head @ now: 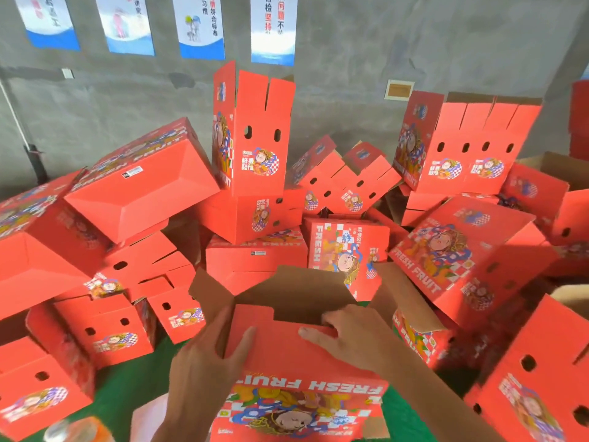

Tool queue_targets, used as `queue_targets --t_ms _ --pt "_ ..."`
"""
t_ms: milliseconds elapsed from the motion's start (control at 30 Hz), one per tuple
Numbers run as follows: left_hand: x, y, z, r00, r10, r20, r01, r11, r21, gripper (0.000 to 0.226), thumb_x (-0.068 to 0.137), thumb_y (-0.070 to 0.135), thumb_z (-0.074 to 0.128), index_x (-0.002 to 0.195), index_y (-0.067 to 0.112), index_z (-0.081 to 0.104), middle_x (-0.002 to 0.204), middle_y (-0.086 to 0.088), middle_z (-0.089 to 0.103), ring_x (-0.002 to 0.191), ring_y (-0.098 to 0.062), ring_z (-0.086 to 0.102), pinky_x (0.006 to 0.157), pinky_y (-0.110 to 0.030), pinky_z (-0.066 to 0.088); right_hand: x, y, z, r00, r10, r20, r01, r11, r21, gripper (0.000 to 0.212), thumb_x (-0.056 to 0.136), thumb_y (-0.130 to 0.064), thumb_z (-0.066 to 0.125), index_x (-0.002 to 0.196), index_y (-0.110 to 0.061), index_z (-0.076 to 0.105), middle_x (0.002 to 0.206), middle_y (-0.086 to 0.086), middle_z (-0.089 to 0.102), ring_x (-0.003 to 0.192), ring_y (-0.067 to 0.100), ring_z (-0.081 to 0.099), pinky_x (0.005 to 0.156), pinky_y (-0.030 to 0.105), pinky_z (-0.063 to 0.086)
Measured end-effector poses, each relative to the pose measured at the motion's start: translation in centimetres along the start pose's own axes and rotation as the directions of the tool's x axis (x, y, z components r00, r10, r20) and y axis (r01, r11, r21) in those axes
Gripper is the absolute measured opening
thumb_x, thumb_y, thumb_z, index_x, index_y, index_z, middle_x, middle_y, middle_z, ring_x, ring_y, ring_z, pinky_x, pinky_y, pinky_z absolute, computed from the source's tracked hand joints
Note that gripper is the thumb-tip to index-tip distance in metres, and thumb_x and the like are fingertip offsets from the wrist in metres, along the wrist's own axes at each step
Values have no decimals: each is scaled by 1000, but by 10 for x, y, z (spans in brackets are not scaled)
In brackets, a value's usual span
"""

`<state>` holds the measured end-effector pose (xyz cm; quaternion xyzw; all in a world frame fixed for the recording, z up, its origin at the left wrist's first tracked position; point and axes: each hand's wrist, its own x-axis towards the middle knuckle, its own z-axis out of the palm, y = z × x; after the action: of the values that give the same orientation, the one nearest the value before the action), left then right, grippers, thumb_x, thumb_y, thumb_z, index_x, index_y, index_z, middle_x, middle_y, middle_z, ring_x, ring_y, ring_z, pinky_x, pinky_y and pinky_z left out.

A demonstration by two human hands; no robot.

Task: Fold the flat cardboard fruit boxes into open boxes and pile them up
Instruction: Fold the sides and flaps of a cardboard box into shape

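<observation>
A red cardboard fruit box (287,362) printed FRESH FRUIT stands in front of me, its brown inner flaps (287,291) raised at the far end. My left hand (204,362) grips the box's left edge, thumb on the red top panel and fingers round the side flap. My right hand (347,336) lies on the top panel with its fingers curled over the panel's far edge into the opening. Beyond it a jumbled heap of folded red boxes (255,218) covers the floor, some upright, some tipped over.
Boxes crowd both sides: a low stack at the left (105,327) and tilted ones at the right (541,371). Green floor (127,390) shows below. A bottle top (76,430) sits at the bottom left. A grey wall with posters (200,27) stands behind.
</observation>
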<state>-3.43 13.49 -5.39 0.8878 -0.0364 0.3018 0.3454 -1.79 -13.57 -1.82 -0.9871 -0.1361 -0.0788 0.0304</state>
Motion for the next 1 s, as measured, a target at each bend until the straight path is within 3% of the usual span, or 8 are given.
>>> queue_targets --t_ms 200,300,400,567,667,833,900,1000 --pt "-11 -27 11 994 -111 -1 111 991 -81 63 83 21 81 139 42 59 149 36 39 128 -1 54 93 -20 47 -10 18 16 983 102 -150 -121 986 -119 68 84 -87 43 104 -28 70 108 -9 68 111 16 62 107 34 39" --pt "-15 -30 16 982 171 80 -156 972 -174 76 91 -6 59 157 26 39 165 16 27 150 -5 29 114 -11 26 -11 15 26 910 153 -385 -240 952 -189 78 73 -78 70 118 -14 71 128 11 65 127 33 57 120 58 28" --pt "-9 -35 16 827 492 270 -470 870 -147 101 74 -22 56 159 26 32 162 6 37 150 -16 35 120 -40 31 -10 10 32 889 282 -362 -318 947 -42 88 67 -66 84 132 -12 63 142 11 58 134 38 52 111 59 42" --pt "6 -35 19 762 464 451 -458 879 -130 49 105 42 46 153 33 44 158 20 39 143 0 39 115 -40 36 -7 9 37 890 184 -416 -131 979 154 59 83 -23 81 136 -11 57 163 8 34 149 24 38 106 36 51" --pt "30 -35 27 776 409 481 -328 912 -248 58 106 24 50 160 23 29 167 16 18 153 -3 19 125 -34 23 -9 10 40 884 273 -380 -121 918 377 54 108 -23 43 157 -38 26 165 -28 7 150 -14 9 122 17 25" --pt "52 -34 43 821 241 518 -265 964 -27 104 92 10 59 159 40 -15 165 25 -20 89 -12 61 64 -31 56 -14 0 36 811 479 -336 -127 705 698 47 109 -30 41 144 -59 28 148 -49 23 136 -25 26 90 -11 25" --pt "54 -34 52 856 194 479 -236 971 27 113 88 12 65 157 44 -19 165 23 -24 73 -20 62 53 -39 55 -17 -3 44 811 392 -434 -25 765 644 61 102 -11 54 149 -45 35 161 -24 31 136 -18 39 94 -3 38" --pt "57 -36 60 880 185 437 -210 978 9 118 84 12 70 156 49 -17 169 19 -9 80 -27 67 59 -44 58 -22 2 59 865 244 -437 42 834 550 56 95 0 67 141 -29 56 124 -13 65 112 -3 62 95 22 51"
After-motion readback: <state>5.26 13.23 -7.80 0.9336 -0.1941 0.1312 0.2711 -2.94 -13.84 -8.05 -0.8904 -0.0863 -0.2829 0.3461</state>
